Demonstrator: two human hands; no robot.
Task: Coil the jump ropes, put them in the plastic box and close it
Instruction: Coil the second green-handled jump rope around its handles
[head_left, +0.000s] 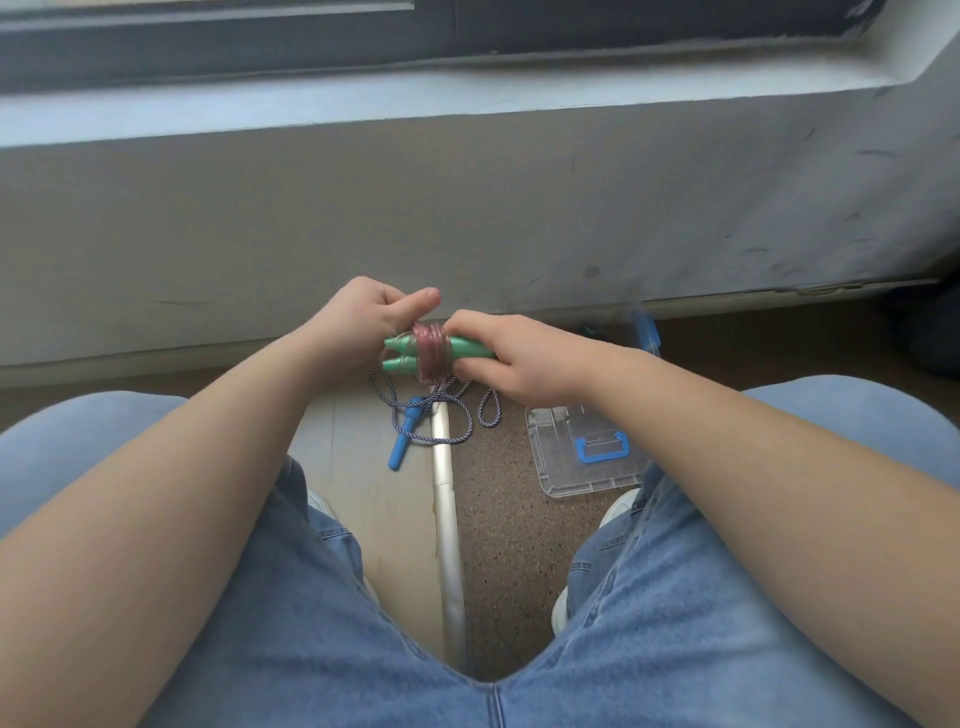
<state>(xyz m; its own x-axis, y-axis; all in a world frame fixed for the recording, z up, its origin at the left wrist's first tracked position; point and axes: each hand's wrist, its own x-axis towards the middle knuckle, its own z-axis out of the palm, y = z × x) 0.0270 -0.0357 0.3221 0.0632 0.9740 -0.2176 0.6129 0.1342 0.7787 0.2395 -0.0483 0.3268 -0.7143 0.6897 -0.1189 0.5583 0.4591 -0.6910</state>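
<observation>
Sitting with knees spread, the person held a green-handled jump rope (439, 354) out over the floor (511, 530), its two green handles side by side and its pinkish clear cord wound in tight turns around their middle. The right hand (524, 358) was clamped on the thick ends of the handles, probably to keep the pair together as a core for the winding, while the left hand (371, 312) had its thumb and fingers pinched together at the top of the wraps, seemingly pressing down the last turn so it would not spring loose. Below them the blue-handled jump rope (410, 426) lay uncoiled on the floor, its purple-and-white cord looped across a pale metal floor strip (447, 519). The clear plastic box (587, 452) with a blue latch sat on the floor just right of the strip, near the person's right shoe (618, 506); whether its lid was on could not be told. Room was tight: the wall (467, 218) rose just beyond the hands, and the denim-clad legs hemmed in both sides, leaving only the strip of floor between.
</observation>
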